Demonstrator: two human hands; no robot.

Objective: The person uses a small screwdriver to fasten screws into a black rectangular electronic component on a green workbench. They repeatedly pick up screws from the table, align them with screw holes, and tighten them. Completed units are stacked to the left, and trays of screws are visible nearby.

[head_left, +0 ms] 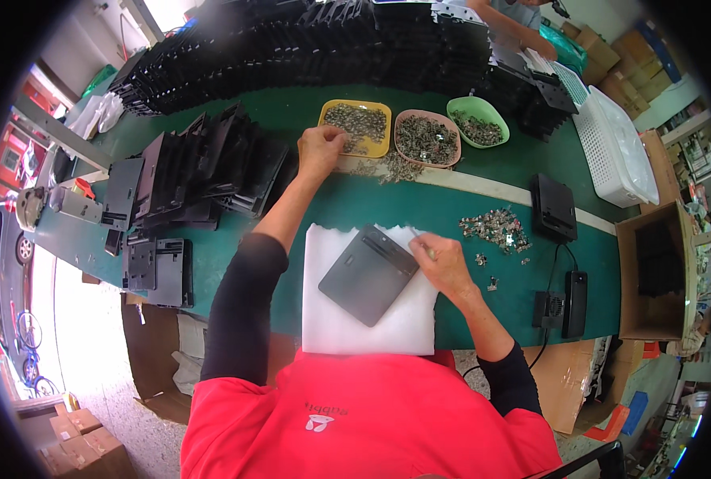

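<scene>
A dark grey flat plastic panel (371, 275) lies turned at an angle on a white foam sheet (323, 331) in front of me. My right hand (445, 267) is at the panel's right corner with its fingers curled together; whatever they hold is too small to name. Farther off, my left hand (321, 152) reaches to the left rim of a yellow tray (389, 132) of small metal parts. Its fingertips are pinched over the tray, and I cannot make out what is between them.
Beside the yellow tray stand a pink tray (456, 148) and a green bowl (501, 124) of small parts. Loose metal parts (495, 229) lie right of the foam. Black panels (204, 168) are stacked left and along the back. Another person's arm (507, 28) shows at the far right.
</scene>
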